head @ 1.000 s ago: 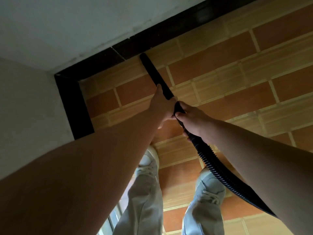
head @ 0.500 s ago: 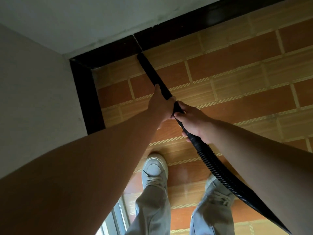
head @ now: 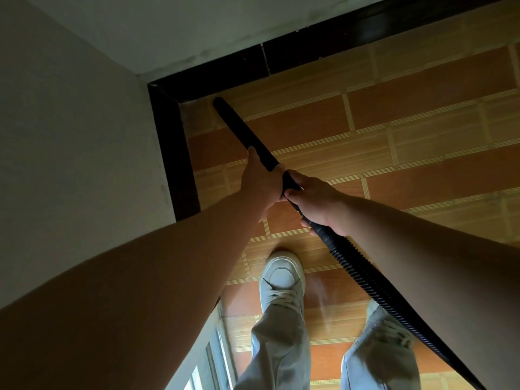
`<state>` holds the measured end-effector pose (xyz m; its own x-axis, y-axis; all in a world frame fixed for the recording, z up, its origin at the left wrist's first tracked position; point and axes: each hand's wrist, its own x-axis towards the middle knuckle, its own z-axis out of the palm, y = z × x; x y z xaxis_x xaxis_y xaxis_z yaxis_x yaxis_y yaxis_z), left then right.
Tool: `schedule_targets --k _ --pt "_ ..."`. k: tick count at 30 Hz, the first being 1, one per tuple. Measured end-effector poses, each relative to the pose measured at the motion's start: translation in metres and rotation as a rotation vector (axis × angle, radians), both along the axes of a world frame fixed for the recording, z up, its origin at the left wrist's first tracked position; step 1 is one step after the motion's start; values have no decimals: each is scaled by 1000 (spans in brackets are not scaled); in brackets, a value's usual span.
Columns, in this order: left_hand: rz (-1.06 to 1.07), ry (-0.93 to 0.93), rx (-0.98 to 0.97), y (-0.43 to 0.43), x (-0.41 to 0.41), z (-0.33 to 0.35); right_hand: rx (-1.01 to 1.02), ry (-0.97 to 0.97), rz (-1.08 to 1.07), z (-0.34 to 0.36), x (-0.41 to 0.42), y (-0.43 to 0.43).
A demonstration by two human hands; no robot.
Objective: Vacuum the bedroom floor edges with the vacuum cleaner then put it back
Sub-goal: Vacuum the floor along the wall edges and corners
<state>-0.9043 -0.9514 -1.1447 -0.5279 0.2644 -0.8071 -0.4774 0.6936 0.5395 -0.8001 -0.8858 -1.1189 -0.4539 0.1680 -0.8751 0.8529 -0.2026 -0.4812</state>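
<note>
A black vacuum wand [head: 242, 128] slants up and to the left, its tip close to the floor corner where two dark skirting boards [head: 174, 142] meet. My left hand [head: 261, 181] grips the wand from the left. Just behind it, my right hand [head: 318, 201] grips the joint where the ribbed black hose [head: 374, 282] begins. The hose runs down to the lower right and out of view. The vacuum cleaner's body is not in view.
White walls [head: 70, 136] stand to the left and at the top. The floor is orange and tan tile [head: 394, 130]. My two feet in pale shoes [head: 281, 277] and grey trousers stand below the hands. A window frame [head: 213, 361] shows at the bottom.
The wand's tip has slid left along the far skirting into the corner. My feet have stepped forward. Both hands keep the same grip.
</note>
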Motion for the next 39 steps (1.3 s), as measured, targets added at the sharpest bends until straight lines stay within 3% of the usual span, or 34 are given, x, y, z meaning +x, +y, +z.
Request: schedule_targets --k 28,39 --pt "116 23 -47 -27 -40 -14 30 9 116 -23 -48 -19" --pt "126 1 -35 -40 -16 -14 15 -7 153 -13 -24 -24"
